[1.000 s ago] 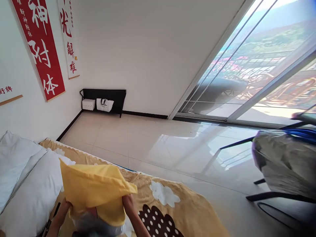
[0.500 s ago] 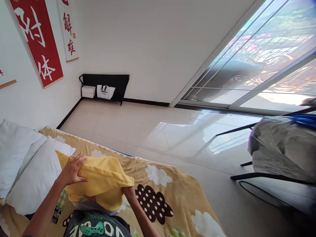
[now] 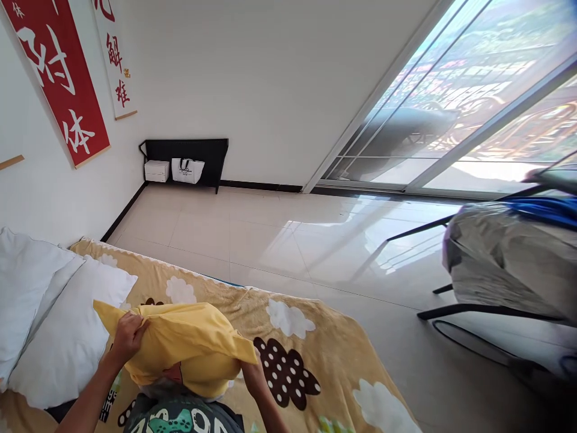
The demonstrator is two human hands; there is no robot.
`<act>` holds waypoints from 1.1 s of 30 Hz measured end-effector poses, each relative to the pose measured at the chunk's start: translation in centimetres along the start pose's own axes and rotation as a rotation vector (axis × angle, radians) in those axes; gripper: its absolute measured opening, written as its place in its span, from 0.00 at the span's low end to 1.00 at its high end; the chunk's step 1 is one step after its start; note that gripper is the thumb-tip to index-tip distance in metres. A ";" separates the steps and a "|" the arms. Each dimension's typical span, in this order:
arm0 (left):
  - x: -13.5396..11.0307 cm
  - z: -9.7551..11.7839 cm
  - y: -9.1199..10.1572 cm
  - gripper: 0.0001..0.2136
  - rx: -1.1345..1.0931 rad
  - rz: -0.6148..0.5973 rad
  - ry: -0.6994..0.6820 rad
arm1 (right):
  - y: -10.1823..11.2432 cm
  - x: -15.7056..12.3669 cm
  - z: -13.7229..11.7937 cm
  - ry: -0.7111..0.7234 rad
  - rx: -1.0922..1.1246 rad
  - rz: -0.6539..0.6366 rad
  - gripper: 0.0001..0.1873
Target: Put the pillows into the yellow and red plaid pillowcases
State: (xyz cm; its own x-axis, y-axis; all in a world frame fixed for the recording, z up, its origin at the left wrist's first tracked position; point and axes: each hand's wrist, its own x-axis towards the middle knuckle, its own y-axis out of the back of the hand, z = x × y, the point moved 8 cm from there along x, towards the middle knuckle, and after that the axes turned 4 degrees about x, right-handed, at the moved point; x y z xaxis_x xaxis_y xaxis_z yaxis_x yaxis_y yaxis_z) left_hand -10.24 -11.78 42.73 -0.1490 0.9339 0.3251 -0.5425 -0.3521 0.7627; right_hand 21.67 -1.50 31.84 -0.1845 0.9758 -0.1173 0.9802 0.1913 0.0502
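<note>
A yellow pillowcase (image 3: pixel 193 331) is drawn over a bulky white pillow, a little of whose white shows at the edge nearest my body. My left hand (image 3: pixel 127 338) pinches the cloth near its left end, and a pointed yellow corner sticks out beyond the fingers. At the other end my right hand (image 3: pixel 253 371) grips the right corner, its fingers partly hidden under the fabric. An orange-red printed patch shows on the near side. The bundle rests at the bed's edge against my dark printed shirt (image 3: pixel 180 418).
A tan blanket (image 3: pixel 333 349) with cloud patterns covers the bed. White pillows (image 3: pixel 74 331) lie at the left. A black shelf (image 3: pixel 211 159) with a white box (image 3: pixel 157 171) and a white bag (image 3: pixel 187 171) stands by the far wall. A covered chair (image 3: pixel 500 258) is at right.
My left hand, spread flat on the cloth before, has closed on it and moved slightly lower. My right hand has shifted a little right and down with its corner, stretching the cloth.
</note>
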 end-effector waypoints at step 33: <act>-3.8 2.4 1.9 0.19 -0.059 0.052 -0.054 | -5.7 4.0 -8.4 0.220 -0.009 -0.184 0.16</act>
State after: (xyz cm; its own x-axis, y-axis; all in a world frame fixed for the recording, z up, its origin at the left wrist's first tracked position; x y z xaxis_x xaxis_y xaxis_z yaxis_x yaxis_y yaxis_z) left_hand -8.73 -16.14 44.22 -0.1343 0.9093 0.3938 -0.5833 -0.3938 0.7105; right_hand 14.78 2.21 39.37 -0.3711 0.9239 0.0932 0.9284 0.3672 0.0572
